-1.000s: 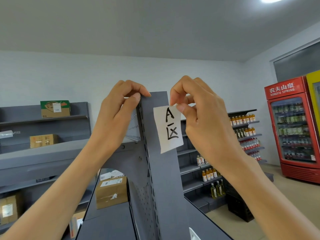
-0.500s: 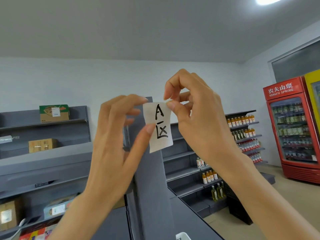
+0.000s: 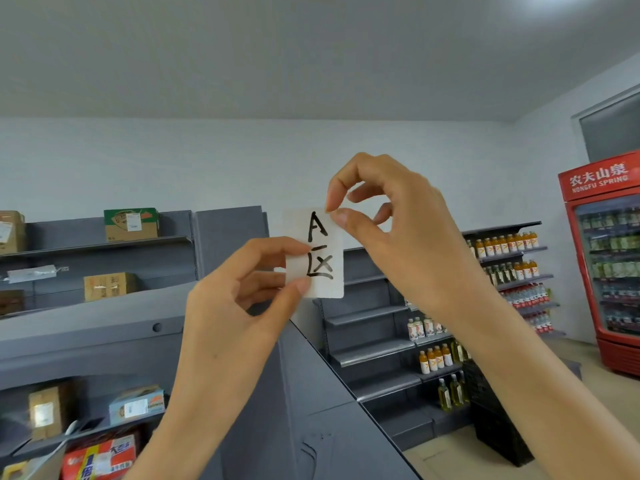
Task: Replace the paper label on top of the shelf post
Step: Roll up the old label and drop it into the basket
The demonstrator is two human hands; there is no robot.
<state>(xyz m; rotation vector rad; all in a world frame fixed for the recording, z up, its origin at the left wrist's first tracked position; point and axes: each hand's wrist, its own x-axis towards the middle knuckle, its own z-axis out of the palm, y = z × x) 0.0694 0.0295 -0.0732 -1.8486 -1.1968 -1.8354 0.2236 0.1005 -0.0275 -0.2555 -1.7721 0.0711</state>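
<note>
A small white paper label [image 3: 325,275] with a black handwritten "A" and a Chinese character is held up in the air by both hands. My left hand [image 3: 239,299] pinches its lower left edge between thumb and fingers. My right hand [image 3: 391,233] pinches its top right corner. The grey shelf post [image 3: 230,233] stands just behind and to the left of the label, and the label is off its face. My left hand and arm hide the post's lower part.
Grey shelving [image 3: 97,327] with cardboard boxes [image 3: 131,224] runs along the left. Shelves with drink bottles [image 3: 505,244] stand at the right. A red drinks fridge [image 3: 604,258] is at the far right. A black crate [image 3: 498,427] sits on the floor.
My left hand let go of the post top and took the label's lower left edge. The label came off the post, and the view shifted so the post sits further left.
</note>
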